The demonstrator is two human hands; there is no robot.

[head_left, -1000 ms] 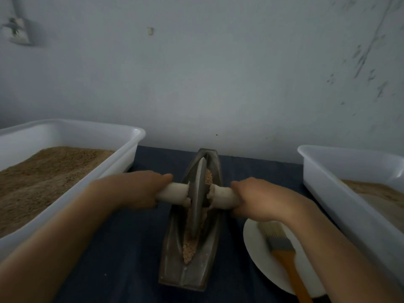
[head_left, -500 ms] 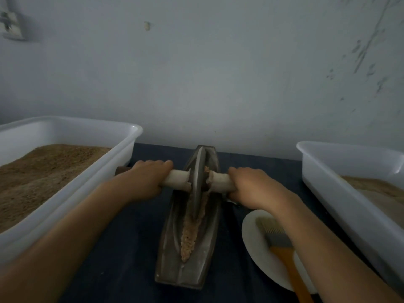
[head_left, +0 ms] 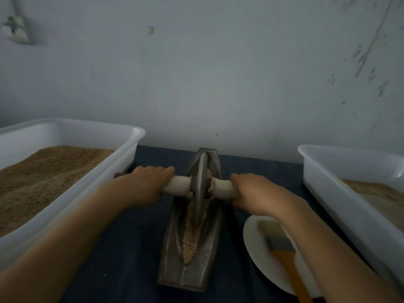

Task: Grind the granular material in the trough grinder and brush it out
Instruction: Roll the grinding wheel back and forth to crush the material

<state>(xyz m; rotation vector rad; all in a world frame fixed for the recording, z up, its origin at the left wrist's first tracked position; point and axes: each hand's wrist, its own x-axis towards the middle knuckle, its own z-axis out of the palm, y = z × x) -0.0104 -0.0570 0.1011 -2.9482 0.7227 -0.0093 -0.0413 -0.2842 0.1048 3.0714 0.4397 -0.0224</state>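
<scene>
The left hand (head_left: 147, 184) and right hand (head_left: 254, 192) each curl tight around an end of the pale handle (head_left: 177, 186); its wheel (head_left: 198, 189) stands upright in the trough (head_left: 205, 265) on the dark surface (head_left: 122, 259). Brown grain (head_left: 191, 241) lies along the groove; a brush (head_left: 282, 248) rests on a white plate (head_left: 258, 254) just right of it.

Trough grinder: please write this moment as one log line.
grey metal trough grinder | left hand, right hand grip wheel handle | brush on plate

grinder (head_left: 175, 254) grey | granules (head_left: 190, 241) tan | brush (head_left: 284, 256) orange | plate (head_left: 258, 248) white
</scene>
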